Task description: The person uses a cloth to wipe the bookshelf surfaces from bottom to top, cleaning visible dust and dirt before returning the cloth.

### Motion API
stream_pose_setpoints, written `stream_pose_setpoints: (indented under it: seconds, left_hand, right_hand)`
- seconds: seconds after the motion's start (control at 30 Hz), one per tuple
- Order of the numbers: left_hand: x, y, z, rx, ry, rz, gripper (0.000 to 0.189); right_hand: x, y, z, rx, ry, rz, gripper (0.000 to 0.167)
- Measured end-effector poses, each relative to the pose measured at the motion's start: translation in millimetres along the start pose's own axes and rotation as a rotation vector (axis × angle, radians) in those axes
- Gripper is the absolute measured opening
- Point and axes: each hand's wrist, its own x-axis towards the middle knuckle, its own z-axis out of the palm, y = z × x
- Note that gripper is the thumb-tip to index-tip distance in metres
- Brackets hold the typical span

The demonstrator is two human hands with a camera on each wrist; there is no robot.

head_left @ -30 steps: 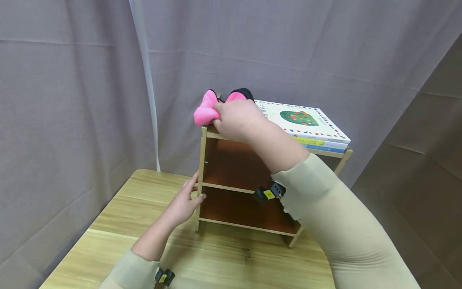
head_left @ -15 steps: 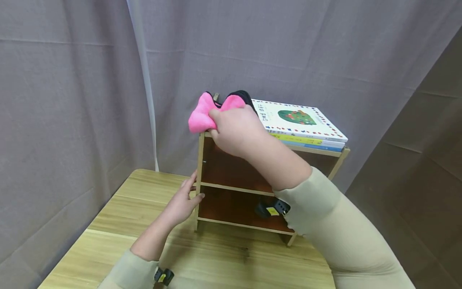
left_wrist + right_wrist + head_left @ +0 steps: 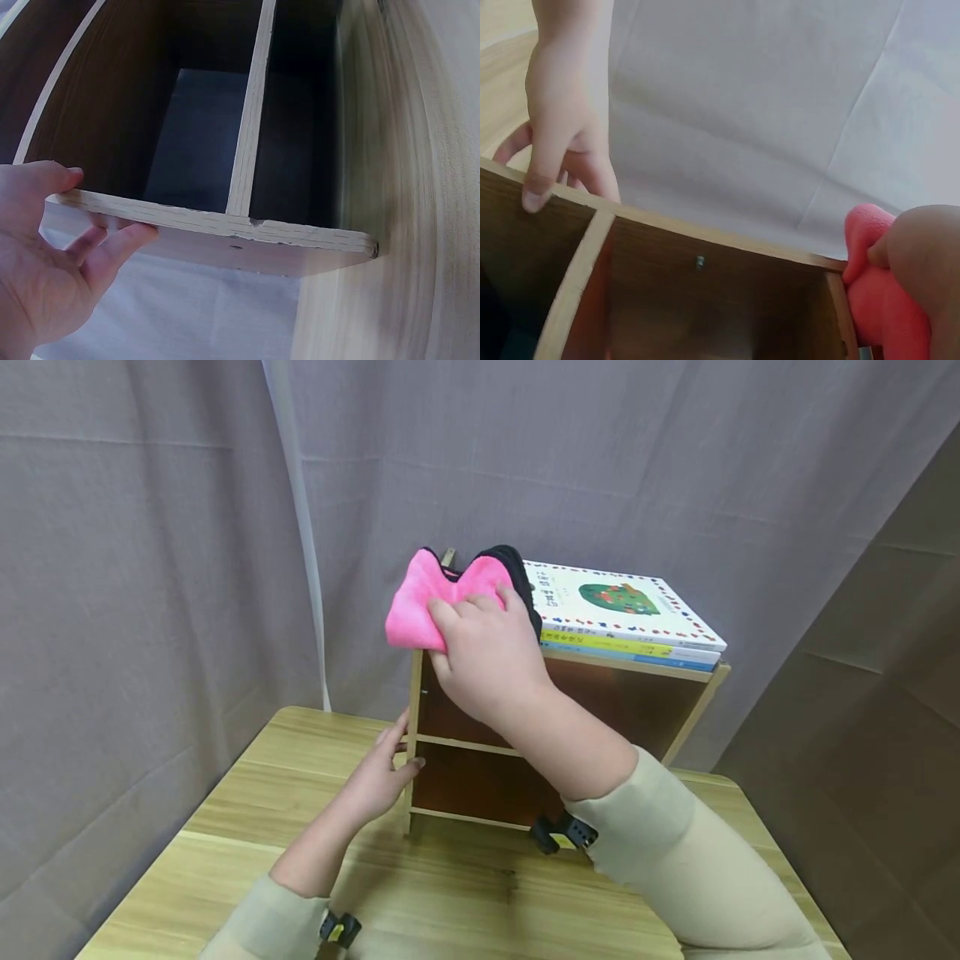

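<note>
A small wooden shelf stands on the table. My left hand grips its left side panel, with the thumb on the inner face and the fingers outside, as the left wrist view shows. Over the left end of the shelf's top, my right hand holds a bright pink cloth with a black edge. The cloth drapes over the top's front left corner, its fingers spread across the pink side. In the right wrist view the same pink cloth bunches beside the right hand.
Several stacked books lie on the shelf top, right beside the cloth. The wooden table extends in front and to the left. Grey curtains hang close behind and at both sides.
My right hand has drawn the pink cloth slightly toward me and left, to the top's front edge; its fingers now spread more over it. The left hand stays on the side panel.
</note>
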Motion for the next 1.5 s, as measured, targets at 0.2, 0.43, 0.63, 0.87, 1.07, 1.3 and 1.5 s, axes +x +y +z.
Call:
stream_pose_setpoints:
  seconds: [0.2,0.43,0.63,0.87,1.07,1.3,1.5]
  left_hand:
    - [0.5,-0.2,-0.3,-0.001,-0.001,0.007,0.082]
    - [0.0,0.0,-0.4,-0.008,-0.005,0.024,0.082]
    - [-2.8,-2.1,-0.1,-0.011,0.001,0.031,0.081]
    - [-2.0,-0.1,1.9,0.006,0.015,0.071,0.081]
    - [-1.3,0.8,2.1,0.019,0.009,0.068,0.079]
    - [-1.8,1.1,2.1,0.036,0.016,0.066,0.078]
    - [-1.5,0.9,2.2,0.015,0.016,0.067,0.077]
  right_hand:
    - [-6.8,-5,7,0.007,0.103,-0.005,0.046]
    - [-17.8,-9,16,0.028,0.208,-0.024,0.046]
    - [-30.6,-13,22,0.042,0.265,-0.084,0.047]
    - [-40.8,-11,27,0.064,0.351,-0.122,0.045]
    - [-41.1,-9,32,0.058,0.405,-0.157,0.045]
    - [-38.8,-6,39,0.012,0.444,-0.19,0.047]
    - [-37.5,-3,41,0.0,0.523,-0.235,0.037]
